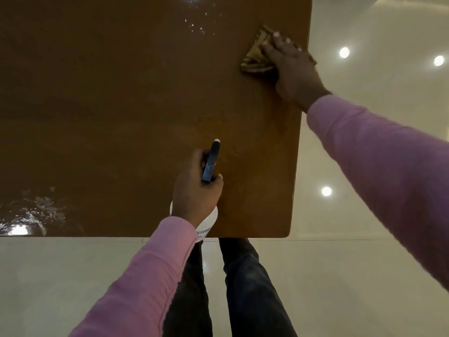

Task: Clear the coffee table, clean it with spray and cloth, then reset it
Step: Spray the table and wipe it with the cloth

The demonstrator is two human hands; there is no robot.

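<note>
The brown coffee table (pixel 121 105) fills most of the view, its glossy top bare. My left hand (pixel 195 188) grips a white spray bottle (pixel 211 164) by its dark trigger head, above the table's near edge, nozzle pointing away from me. My right hand (pixel 292 66) lies with straight fingers on a striped brown cloth (pixel 255 57), pressing it onto the table close to the right edge. Wet droplets (pixel 196 25) glisten at the far middle, and a wet patch (pixel 31 215) shines at the near left.
A pale glossy tiled floor (pixel 364 154) surrounds the table on the right and near sides, reflecting ceiling lights. My legs in dark jeans (pixel 243 288) stand right against the table's near edge.
</note>
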